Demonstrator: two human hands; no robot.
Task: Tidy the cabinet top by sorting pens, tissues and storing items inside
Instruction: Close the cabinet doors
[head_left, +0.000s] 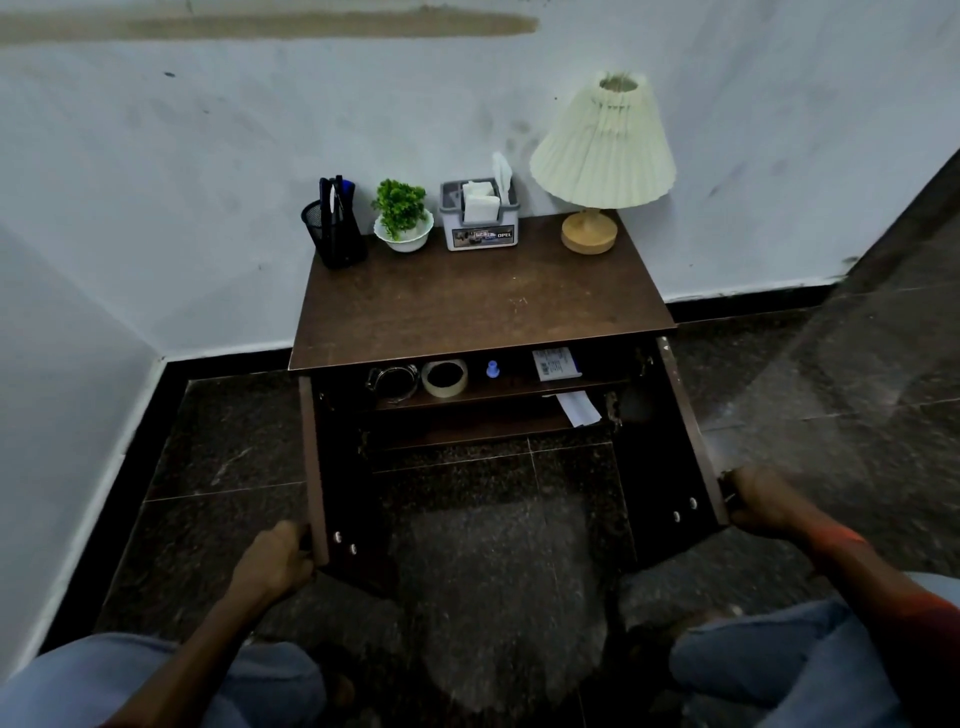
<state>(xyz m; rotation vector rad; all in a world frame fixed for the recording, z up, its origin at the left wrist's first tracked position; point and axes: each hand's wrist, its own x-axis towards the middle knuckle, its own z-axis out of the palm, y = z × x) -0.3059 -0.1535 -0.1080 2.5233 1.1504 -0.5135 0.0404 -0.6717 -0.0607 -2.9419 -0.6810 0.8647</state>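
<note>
- Down low, the left hand (278, 561) is clamped on the free edge of the left door (315, 467). Its back faces the camera and its fingers curl round the edge, out of sight behind it.
- The left forearm runs up from the lower left, above a knee in blue jeans (156, 680), with the wrist nearly straight.
- The right hand (763, 506) grips the free edge of the right door (693, 431) near its bottom corner, fingers wrapped over the outer face.
- The right forearm comes in from the lower right corner, well apart from the left one.
- Both doors stand swung wide toward the person, so the cabinet's inside shows between the hands.
- Along the back edge of the cabinet top (478, 306) stands a row: a black mesh holder (335, 236) with pens (335, 195) at the left corner, then a small plant (401, 208) in a white bowl, and a grey box (480, 231) with white tissues (478, 200) sticking up.
- A lamp (602, 145) with a pleated shade stands at the right back corner.
- On the upper shelf (498, 392) lie a dark ring-shaped thing (392, 382), a tape roll (444, 378) just beside it, a small blue object (492, 370) and a white printed card (556, 364).
- A white slip of paper (579, 408) lies at the right end of the lower shelf (467, 434).
</note>
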